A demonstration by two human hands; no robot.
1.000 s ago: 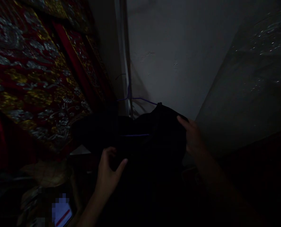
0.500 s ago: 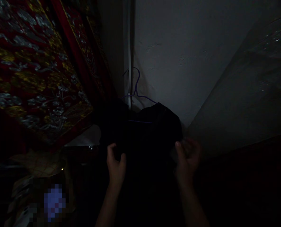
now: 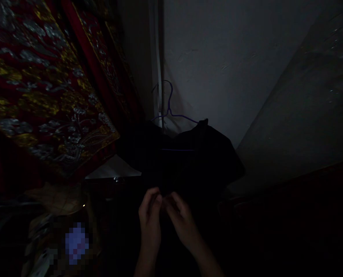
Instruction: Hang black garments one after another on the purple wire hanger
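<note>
A black garment (image 3: 200, 157) hangs on a thin purple wire hanger (image 3: 169, 105) against a pale wall in a very dark corner. Both hands have come together at the middle of its front, below the collar. My left hand (image 3: 150, 215) has its fingers curled and pinched on the dark cloth. My right hand (image 3: 179, 217) meets it fingertip to fingertip, also pinching the cloth. What lies between the fingertips, if anything besides fabric, is too dark to make out.
A red hanging cloth with gold and silver embroidery (image 3: 44, 84) fills the left. A grey sheeted surface (image 3: 301, 115) slopes at the right. Dim clutter and a round woven object (image 3: 59, 198) lie at lower left.
My hands left the garment's left side and right shoulder, dropped, and came together at the middle of its front. The garment now hangs spread wider on the hanger.
</note>
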